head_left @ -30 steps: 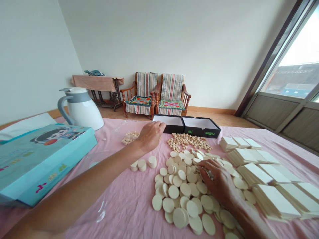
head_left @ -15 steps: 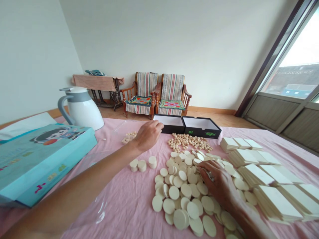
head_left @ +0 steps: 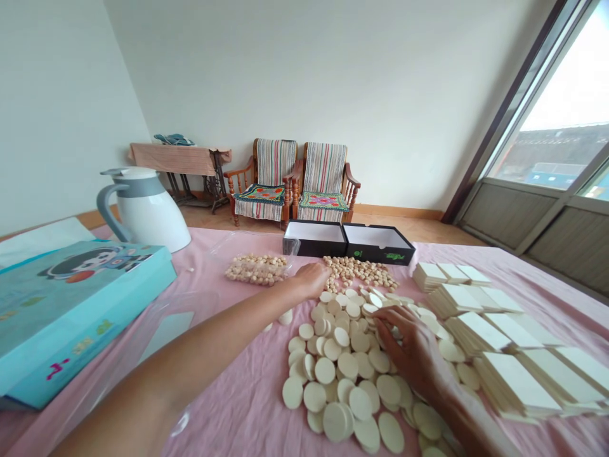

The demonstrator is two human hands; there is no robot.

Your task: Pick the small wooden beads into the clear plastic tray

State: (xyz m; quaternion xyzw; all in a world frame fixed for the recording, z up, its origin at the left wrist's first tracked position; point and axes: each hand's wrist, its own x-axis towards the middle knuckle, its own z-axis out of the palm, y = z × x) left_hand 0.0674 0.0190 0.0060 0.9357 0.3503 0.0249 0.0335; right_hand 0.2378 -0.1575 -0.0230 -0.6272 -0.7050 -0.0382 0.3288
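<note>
A pile of pale round discs (head_left: 342, 374) covers the pink cloth in front of me. My right hand (head_left: 409, 346) rests on that pile, fingers curled down onto the discs near its right side. My left hand (head_left: 311, 279) reaches across to the far edge of the disc pile, fingers bent down next to a heap of small tan beads (head_left: 361, 271). What the left fingers hold, if anything, is hidden. A second heap of beads (head_left: 257, 269) lies to its left. Two open black boxes (head_left: 349, 242) stand behind the beads.
Stacks of white rectangular tiles (head_left: 495, 343) line the right side. A light blue gift box (head_left: 71, 304) lies at the left, a white jug (head_left: 147, 209) behind it. A clear plastic sheet (head_left: 162, 324) lies under my left arm. Two wooden armchairs stand by the far wall.
My left hand has drawn back from the left black box and come down at the far edge of the disc pile. The right hand has stayed on the discs.
</note>
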